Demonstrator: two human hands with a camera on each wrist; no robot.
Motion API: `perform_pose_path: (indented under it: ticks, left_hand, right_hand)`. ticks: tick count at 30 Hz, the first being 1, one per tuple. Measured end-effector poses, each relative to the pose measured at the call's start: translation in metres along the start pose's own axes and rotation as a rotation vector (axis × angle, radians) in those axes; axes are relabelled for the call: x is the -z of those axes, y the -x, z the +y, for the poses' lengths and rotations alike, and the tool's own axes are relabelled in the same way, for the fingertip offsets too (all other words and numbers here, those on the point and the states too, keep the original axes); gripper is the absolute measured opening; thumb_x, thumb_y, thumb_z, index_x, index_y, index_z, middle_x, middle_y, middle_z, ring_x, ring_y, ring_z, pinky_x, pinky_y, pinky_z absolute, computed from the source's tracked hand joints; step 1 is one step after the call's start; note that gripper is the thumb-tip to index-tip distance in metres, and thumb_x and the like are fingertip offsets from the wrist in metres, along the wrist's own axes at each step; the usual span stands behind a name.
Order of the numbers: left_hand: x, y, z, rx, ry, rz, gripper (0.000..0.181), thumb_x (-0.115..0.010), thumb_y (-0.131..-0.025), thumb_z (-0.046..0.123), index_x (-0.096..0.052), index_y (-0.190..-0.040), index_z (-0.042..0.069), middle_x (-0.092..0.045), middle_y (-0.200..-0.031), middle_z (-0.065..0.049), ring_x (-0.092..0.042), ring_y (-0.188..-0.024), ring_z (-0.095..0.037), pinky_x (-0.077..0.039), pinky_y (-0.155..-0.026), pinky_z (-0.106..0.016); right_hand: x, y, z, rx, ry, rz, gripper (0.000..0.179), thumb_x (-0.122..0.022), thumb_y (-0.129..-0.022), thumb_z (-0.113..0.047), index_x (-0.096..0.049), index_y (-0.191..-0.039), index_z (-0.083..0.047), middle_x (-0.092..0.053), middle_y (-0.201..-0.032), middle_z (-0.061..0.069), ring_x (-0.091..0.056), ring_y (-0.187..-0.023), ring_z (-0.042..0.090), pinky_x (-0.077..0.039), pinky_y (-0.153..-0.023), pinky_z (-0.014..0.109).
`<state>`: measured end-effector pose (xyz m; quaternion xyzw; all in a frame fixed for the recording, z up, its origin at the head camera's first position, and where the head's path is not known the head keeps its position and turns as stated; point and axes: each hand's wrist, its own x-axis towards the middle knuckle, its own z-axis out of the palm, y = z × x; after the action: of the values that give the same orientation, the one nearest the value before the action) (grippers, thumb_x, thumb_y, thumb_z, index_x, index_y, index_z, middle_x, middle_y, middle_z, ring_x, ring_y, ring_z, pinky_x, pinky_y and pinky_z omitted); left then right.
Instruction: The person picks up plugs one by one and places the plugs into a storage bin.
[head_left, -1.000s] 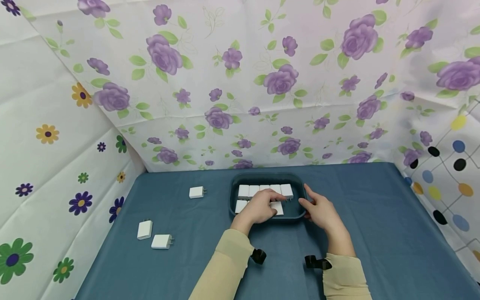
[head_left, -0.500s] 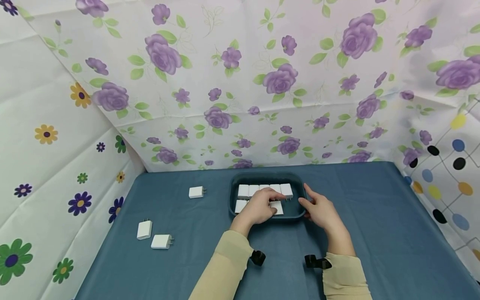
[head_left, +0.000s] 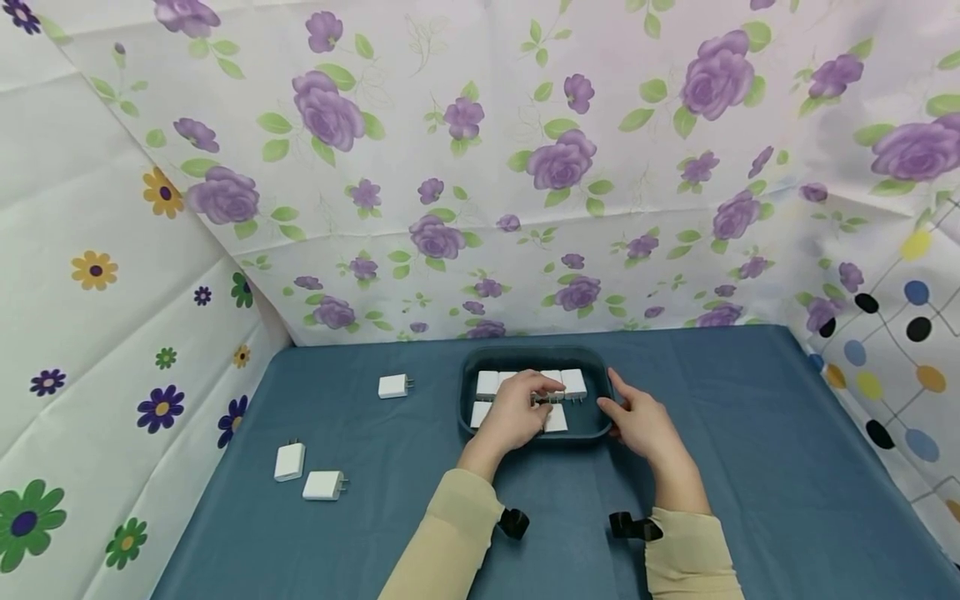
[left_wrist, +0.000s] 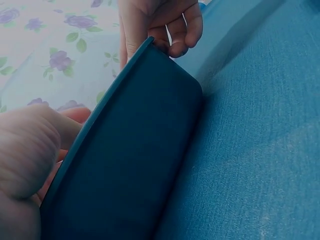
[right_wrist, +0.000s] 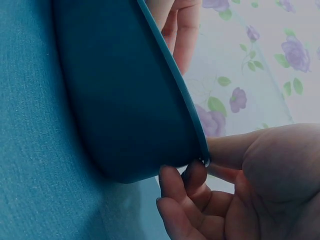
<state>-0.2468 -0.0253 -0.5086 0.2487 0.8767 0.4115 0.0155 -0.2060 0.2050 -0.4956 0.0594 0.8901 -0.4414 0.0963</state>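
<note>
A dark blue-green tray [head_left: 592, 358] holds several white charger plugs in two rows, their metal prongs turned toward the gap between the rows. My left hand [head_left: 512, 415] reaches over the tray's near wall, fingers bent above the rows. Its thumb lies by a near-row charger plug [head_left: 556, 418]. Whether it grips one is hidden; in the left wrist view the tray wall covers the fingertips. My right hand [head_left: 643, 423] holds the tray's right end. In the right wrist view its thumb goes over the rim, with fingertips [right_wrist: 172, 182] against the outside wall.
Three more charger plugs lie on the blue cloth at the left: one toward the back [head_left: 393, 386], one at the far left [head_left: 289, 461] and one nearer the front [head_left: 323, 485]. Floral sheeting [head_left: 480, 167] rises behind the table. Black straps sit at both cuffs.
My left hand's fingers have drawn back leftward and slightly up, so more prongs in the gap between the rows show. The right hand stays on the tray end. The loose charger plugs have not moved.
</note>
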Motion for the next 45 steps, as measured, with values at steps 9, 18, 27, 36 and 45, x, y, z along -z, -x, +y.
perform_pose_path:
  ticks: [9,18,27,36,45]
  left_hand:
    - [0.001,0.002,-0.001,-0.052,0.075,0.176,0.02,-0.066,-0.106,0.007,-0.081,-0.118,0.008,-0.071,-0.104,0.0,-0.062,-0.087,-0.013,-0.054,-0.076,-0.027]
    - [0.007,0.013,-0.006,-0.111,0.136,0.43,0.018,-0.068,-0.104,0.005,-0.083,-0.111,0.014,-0.074,-0.102,-0.001,-0.064,-0.083,-0.013,-0.053,-0.067,-0.027]
    - [0.042,0.036,-0.041,-0.134,0.209,0.766,0.015,-0.072,-0.1,0.002,-0.082,-0.111,0.005,-0.073,-0.098,-0.007,-0.065,-0.083,-0.022,-0.052,-0.067,-0.032]
    - [0.087,0.06,-0.095,0.322,-0.028,0.911,0.036,-0.077,-0.099,0.015,-0.073,-0.134,0.006,-0.055,-0.138,-0.02,-0.045,-0.132,-0.043,-0.036,-0.106,-0.06]
    - [0.096,0.073,-0.124,0.592,-0.184,0.596,0.058,-0.075,-0.1,0.025,-0.059,-0.152,0.006,-0.044,-0.156,-0.028,-0.028,-0.149,-0.05,-0.018,-0.115,-0.071]
  right_hand:
    - [0.001,0.001,0.0,0.012,-0.003,0.002,0.069,-0.057,-0.113,-0.03,-0.024,-0.172,-0.016,-0.057,-0.088,0.012,-0.069,-0.078,0.027,-0.055,-0.069,0.04]
    - [-0.002,0.001,0.002,0.017,-0.012,0.002,0.069,-0.057,-0.113,-0.03,-0.025,-0.172,-0.016,-0.057,-0.088,0.011,-0.068,-0.077,0.026,-0.056,-0.07,0.04]
    - [-0.003,0.001,0.004,0.019,-0.036,-0.005,0.069,-0.057,-0.113,-0.031,-0.025,-0.172,-0.017,-0.057,-0.089,0.011,-0.068,-0.078,0.027,-0.056,-0.07,0.04]
    - [-0.001,0.001,0.002,0.015,-0.043,-0.004,0.069,-0.057,-0.113,-0.03,-0.024,-0.173,-0.018,-0.059,-0.091,0.012,-0.067,-0.077,0.028,-0.055,-0.069,0.04]
    - [-0.001,0.001,0.004,0.012,-0.04,-0.004,0.069,-0.057,-0.113,-0.032,-0.024,-0.173,-0.019,-0.058,-0.09,0.011,-0.067,-0.077,0.027,-0.055,-0.069,0.04]
